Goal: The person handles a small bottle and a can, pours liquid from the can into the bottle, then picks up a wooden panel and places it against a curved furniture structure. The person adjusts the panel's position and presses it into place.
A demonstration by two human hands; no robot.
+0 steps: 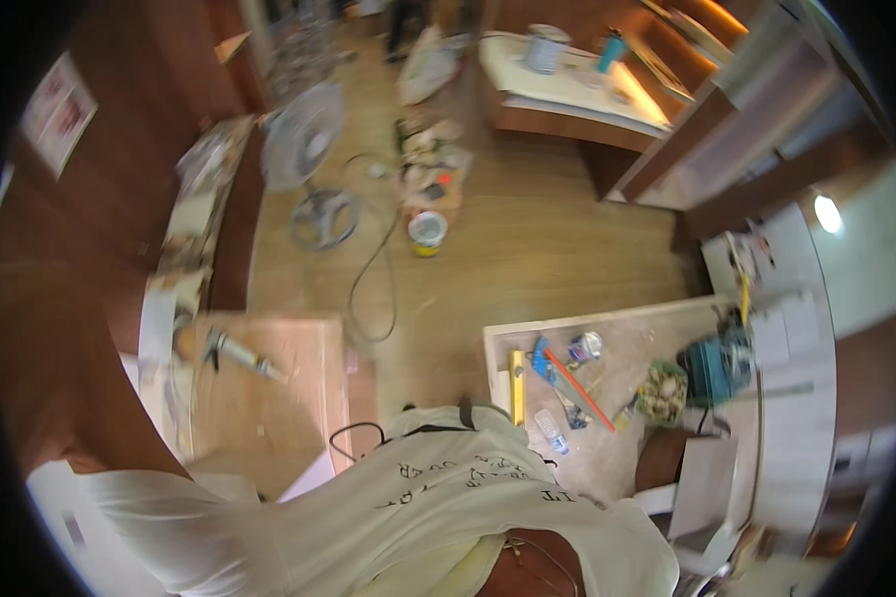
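Note:
My left arm point(119, 418) is raised along the left edge, bare below a white sleeve, and blurs into the brown panelling. Its hand cannot be made out. My right hand does not show either. Nearest the left arm is a caulking gun point(237, 352) with a pale tube, lying on a wooden board surface point(299, 398). On the worktop to the right lie a yellow spirit level point(517, 388), a saw-like tool with a blue handle point(543, 359) and a red edge point(579, 390), a small tin point(585, 346) and a clear plastic bottle point(551, 432).
A teal case or machine point(717, 368) and a filled bag point(662, 391) stand on the raised-edge worktop point(607, 316). Ahead are a standing fan point(307, 134), a cable point(353, 289) on the floor and a bucket point(427, 231). A counter point(577, 88) holds a can point(546, 50).

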